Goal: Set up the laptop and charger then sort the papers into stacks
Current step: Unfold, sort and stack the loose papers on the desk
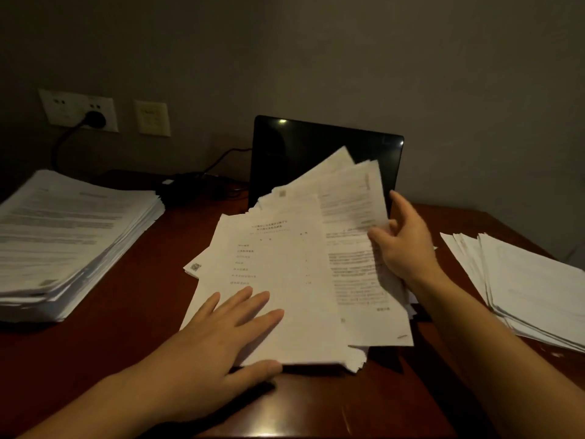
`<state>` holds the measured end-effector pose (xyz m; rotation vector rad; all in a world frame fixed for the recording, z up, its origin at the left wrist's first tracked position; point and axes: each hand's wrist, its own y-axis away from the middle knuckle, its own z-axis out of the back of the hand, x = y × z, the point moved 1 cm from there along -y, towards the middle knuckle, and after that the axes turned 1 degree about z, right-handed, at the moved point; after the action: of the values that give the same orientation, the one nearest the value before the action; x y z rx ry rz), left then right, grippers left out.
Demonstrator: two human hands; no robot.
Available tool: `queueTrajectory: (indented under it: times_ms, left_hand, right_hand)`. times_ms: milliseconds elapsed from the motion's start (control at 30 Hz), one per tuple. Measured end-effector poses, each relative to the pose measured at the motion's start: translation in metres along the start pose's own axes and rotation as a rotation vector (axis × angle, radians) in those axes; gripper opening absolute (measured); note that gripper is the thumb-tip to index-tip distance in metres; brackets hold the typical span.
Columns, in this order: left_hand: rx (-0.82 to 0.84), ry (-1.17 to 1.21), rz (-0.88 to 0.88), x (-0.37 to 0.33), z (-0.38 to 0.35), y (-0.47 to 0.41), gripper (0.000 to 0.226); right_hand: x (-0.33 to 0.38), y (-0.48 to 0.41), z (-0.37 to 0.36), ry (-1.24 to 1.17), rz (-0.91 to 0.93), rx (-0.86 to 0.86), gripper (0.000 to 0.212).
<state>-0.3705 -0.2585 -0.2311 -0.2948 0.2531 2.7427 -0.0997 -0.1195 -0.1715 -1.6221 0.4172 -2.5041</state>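
Dim room, dark red-brown desk [126,327] against a grey wall.

Centre of desk: loose pile of printed papers [278,280], fanned and uneven, directly in front of the laptop [316,147]. Laptop at the far edge, lid up, screen black, lower part hidden behind the paper.

Left hand [221,337]: flat and open, fingers straight and slightly spread, pressing on the near left corner of the pile, thumb along the near edge. Nothing gripped.

Right hand [405,245]: at the right side of the pile, pinching several raised sheets [351,201], thumb on the printed face, fingers curled behind. Sheets tilted up toward the screen.

Far left: thick stack [69,236] of printed pages, fairly square. Far right: thinner stack [522,286], edges splayed, well apart from the middle pile.

Behind the left stack: black charger brick [177,185] on the desk, cable [221,156] toward the laptop's left side. Black plug [95,119] seated in the white wall socket [79,109]; a second plate [152,118] just right of it.
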Motion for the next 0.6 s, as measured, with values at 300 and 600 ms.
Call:
queueTrajectory:
  times_ms: [300,600]
  left_hand:
    - [-0.076,0.042,0.019,-0.014,0.014,-0.017,0.063]
    - [-0.157,0.071,0.014,-0.008,0.028,-0.037,0.046]
  right_hand:
    - [0.036,-0.015,0.025,-0.168,0.189,-0.456,0.07]
    - [0.061,-0.037,0.032,-0.567,-0.098,-0.55,0.06]
